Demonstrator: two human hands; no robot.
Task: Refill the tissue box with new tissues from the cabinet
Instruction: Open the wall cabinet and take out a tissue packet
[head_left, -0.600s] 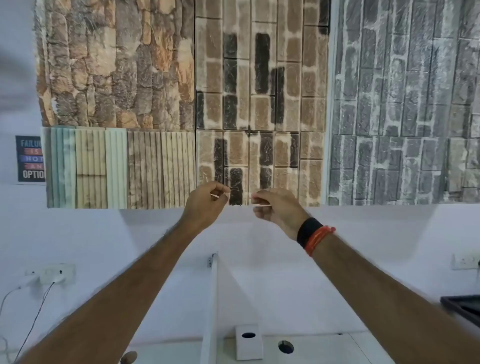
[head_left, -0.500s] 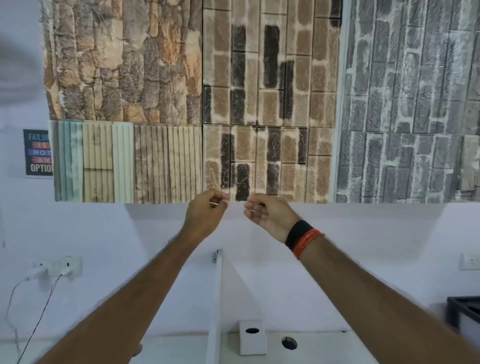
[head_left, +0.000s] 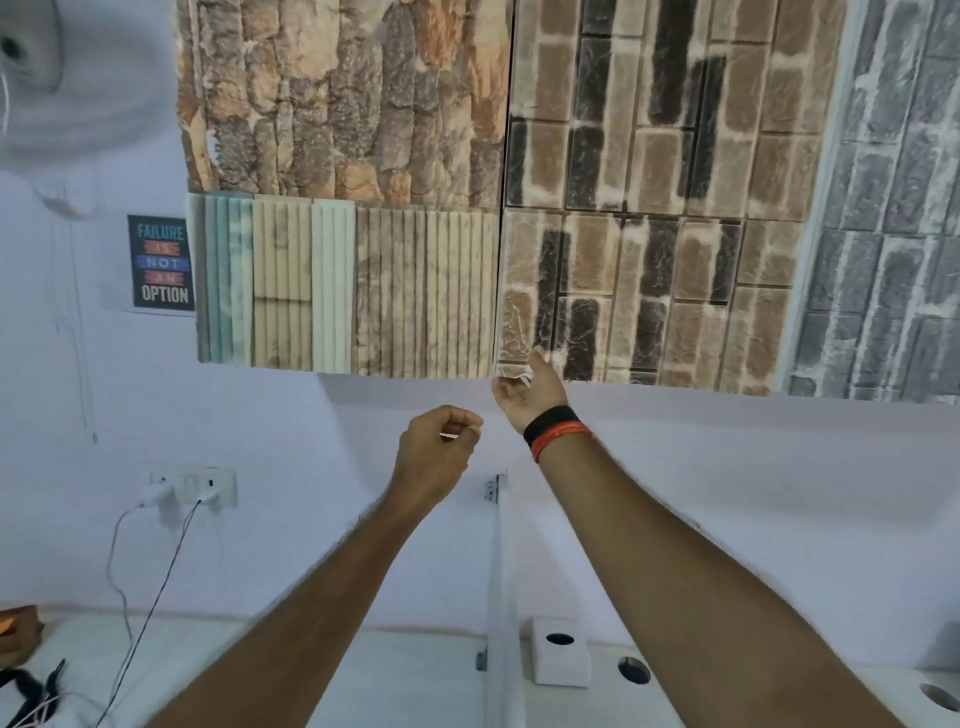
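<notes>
cabinet doors (head_left: 623, 208) look like rough fake stone and brick panels, matt. tissue box (head_left: 561, 660) is plain white, smooth, matt. wall (head_left: 311, 441) is smooth painted white.

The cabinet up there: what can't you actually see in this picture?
- Head view: cabinet interior, hidden behind closed doors; no tissues visible.
- Right hand fingertips, hooked under the door's bottom edge.
- Left hand: something thin and pale inside, too small to identify.
- Tissue box contents, dark through the opening.
</notes>
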